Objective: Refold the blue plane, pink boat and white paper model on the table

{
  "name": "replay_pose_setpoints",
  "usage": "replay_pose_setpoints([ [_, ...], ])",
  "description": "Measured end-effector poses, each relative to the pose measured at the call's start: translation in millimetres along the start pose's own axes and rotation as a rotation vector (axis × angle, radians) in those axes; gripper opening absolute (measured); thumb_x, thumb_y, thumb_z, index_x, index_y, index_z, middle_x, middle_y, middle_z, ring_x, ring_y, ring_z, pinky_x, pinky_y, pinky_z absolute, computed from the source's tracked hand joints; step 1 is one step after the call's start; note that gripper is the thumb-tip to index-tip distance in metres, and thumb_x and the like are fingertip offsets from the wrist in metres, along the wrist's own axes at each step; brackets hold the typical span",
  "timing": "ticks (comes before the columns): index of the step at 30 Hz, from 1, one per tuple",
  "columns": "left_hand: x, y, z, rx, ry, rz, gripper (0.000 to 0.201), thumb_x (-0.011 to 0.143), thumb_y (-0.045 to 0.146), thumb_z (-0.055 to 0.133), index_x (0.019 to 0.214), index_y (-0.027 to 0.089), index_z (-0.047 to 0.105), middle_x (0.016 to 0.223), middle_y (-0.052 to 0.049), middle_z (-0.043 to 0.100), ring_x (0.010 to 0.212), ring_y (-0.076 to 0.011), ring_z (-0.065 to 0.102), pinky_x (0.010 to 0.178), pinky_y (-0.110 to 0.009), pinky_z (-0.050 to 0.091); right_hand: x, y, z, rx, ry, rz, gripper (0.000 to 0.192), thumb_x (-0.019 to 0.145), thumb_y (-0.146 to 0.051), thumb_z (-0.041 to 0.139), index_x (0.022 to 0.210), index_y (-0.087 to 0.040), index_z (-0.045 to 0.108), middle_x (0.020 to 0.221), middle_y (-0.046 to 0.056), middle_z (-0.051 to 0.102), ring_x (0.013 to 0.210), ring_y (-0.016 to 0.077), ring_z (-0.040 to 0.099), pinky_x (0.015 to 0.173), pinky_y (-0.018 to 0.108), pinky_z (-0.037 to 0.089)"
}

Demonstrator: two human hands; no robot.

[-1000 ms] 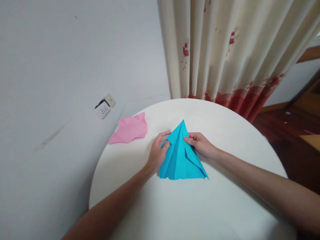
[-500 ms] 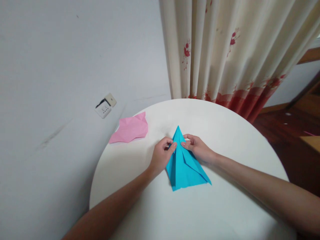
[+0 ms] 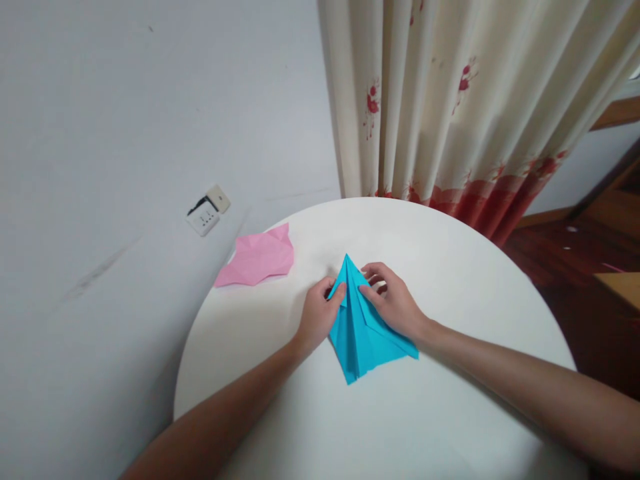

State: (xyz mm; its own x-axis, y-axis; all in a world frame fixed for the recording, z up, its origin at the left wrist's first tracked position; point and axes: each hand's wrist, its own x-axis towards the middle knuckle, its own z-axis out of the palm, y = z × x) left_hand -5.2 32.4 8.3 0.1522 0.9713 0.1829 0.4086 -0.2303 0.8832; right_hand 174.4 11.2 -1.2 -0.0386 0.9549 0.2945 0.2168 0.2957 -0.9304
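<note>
Left hand [image 3: 317, 313] and right hand [image 3: 393, 303] cover the blue folded paper's [image 3: 360, 333] upper edges; the desk's [image 3: 450, 267] near rim is cut off.

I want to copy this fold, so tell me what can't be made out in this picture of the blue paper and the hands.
- Head view: the blue paper has its left edge under the left hand and its right flap under the right hand.
- Whether either hand pinches or only presses the paper: fingertips hide it.
- Pink paper: its creases are too faint to read.
- Wall socket: too small for details.
- Table: near edge cut off by the frame's bottom.
</note>
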Motion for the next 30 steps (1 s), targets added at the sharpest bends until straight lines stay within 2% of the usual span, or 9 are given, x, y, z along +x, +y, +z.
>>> replay_pose_setpoints([
  [2, 0, 1, -0.3, -0.027, 0.02, -0.016, 0.028, 0.087, 0.042, 0.059, 0.073, 0.018, 0.059, 0.069, 0.001, 0.058, 0.069, -0.0159, 0.053, 0.063, -0.025, 0.041, -3, -1, 0, -0.16, -0.052, -0.063, 0.035, 0.086, -0.033, 0.064, 0.119, -0.025, 0.058, 0.116, 0.008, 0.059, 0.098, 0.0216, 0.059, 0.084, 0.037, 0.051],
  [6, -2, 4, 1.3, -0.17, 0.003, -0.102, 0.025, 0.084, 0.042, 0.062, 0.075, 0.018, 0.059, 0.069, 0.003, 0.054, 0.065, -0.0139, 0.049, 0.061, -0.024, 0.041, -8, -7, -1, -0.322, -0.185, -0.057, 0.059, 0.079, -0.024, 0.066, 0.136, -0.023, 0.049, 0.126, 0.012, 0.056, 0.106, 0.025, 0.058, 0.092, 0.042, 0.051],
  [9, -4, 4, 3.3, -0.304, -0.042, -0.146, 0.025, 0.083, 0.043, 0.063, 0.082, 0.018, 0.061, 0.071, 0.002, 0.055, 0.063, -0.013, 0.049, 0.059, -0.023, 0.041, -10, -14, -2, -0.447, -0.201, -0.122, 0.061, 0.079, -0.023, 0.062, 0.139, -0.02, 0.047, 0.134, 0.013, 0.052, 0.121, 0.0287, 0.051, 0.102, 0.045, 0.046],
  [12, -5, 4, 4.7, -0.339, -0.015, -0.145, 0.026, 0.083, 0.043, 0.065, 0.079, 0.017, 0.061, 0.07, 0.002, 0.055, 0.064, -0.0123, 0.048, 0.058, -0.022, 0.041, -14, -22, -2, -0.585, -0.208, -0.209, 0.064, 0.081, -0.026, 0.06, 0.142, -0.016, 0.045, 0.142, 0.016, 0.046, 0.128, 0.0314, 0.045, 0.108, 0.047, 0.042],
  [16, -6, 5, 6.7, -0.39, 0.013, -0.177, 0.027, 0.08, 0.042, 0.068, 0.074, 0.017, 0.058, 0.065, 0.004, 0.052, 0.059, -0.0109, 0.045, 0.056, -0.021, 0.039, -19, -25, 2, -0.648, -0.216, -0.178, 0.069, 0.08, -0.03, 0.061, 0.144, -0.013, 0.042, 0.145, 0.018, 0.044, 0.129, 0.0337, 0.045, 0.106, 0.048, 0.044],
  [19, -8, 4, 8.5, -0.435, 0.009, -0.211, 0.029, 0.079, 0.043, 0.069, 0.073, 0.018, 0.056, 0.063, 0.005, 0.05, 0.057, -0.0103, 0.043, 0.054, -0.021, 0.038, -19, -21, 3, -0.544, -0.167, -0.107, 0.065, 0.081, -0.023, 0.058, 0.144, -0.015, 0.042, 0.138, 0.016, 0.05, 0.122, 0.0299, 0.051, 0.103, 0.045, 0.045],
  [22, -10, 2, 9.1, -0.457, -0.011, -0.227, 0.029, 0.079, 0.043, 0.07, 0.076, 0.017, 0.058, 0.064, 0.004, 0.052, 0.058, -0.0109, 0.045, 0.054, -0.022, 0.037, -13, -17, 2, -0.32, -0.089, -0.001, 0.057, 0.082, -0.019, 0.055, 0.138, -0.019, 0.047, 0.107, 0.008, 0.064, 0.094, 0.0219, 0.06, 0.088, 0.038, 0.05],
  [25, -9, 0, 8.0, -0.492, -0.022, -0.229, 0.027, 0.077, 0.042, 0.071, 0.077, 0.017, 0.059, 0.064, 0.004, 0.053, 0.058, -0.0121, 0.047, 0.054, -0.023, 0.037, -6, -14, -2, -0.077, -0.039, 0.084, 0.046, 0.083, -0.021, 0.056, 0.129, -0.02, 0.053, 0.079, -0.001, 0.058, 0.07, 0.0161, 0.054, 0.069, 0.031, 0.046],
  [30, -3, -3, 2.7, -0.599, 0.014, -0.21, 0.021, 0.075, 0.036, 0.07, 0.076, 0.018, 0.059, 0.065, 0.004, 0.054, 0.059, -0.0128, 0.049, 0.057, -0.024, 0.037, 3, -10, -8, 0.221, -0.063, 0.18, 0.037, 0.084, -0.03, 0.057, 0.12, -0.019, 0.057, 0.069, -0.005, 0.048, 0.059, 0.0125, 0.042, 0.055, 0.026, 0.034],
])
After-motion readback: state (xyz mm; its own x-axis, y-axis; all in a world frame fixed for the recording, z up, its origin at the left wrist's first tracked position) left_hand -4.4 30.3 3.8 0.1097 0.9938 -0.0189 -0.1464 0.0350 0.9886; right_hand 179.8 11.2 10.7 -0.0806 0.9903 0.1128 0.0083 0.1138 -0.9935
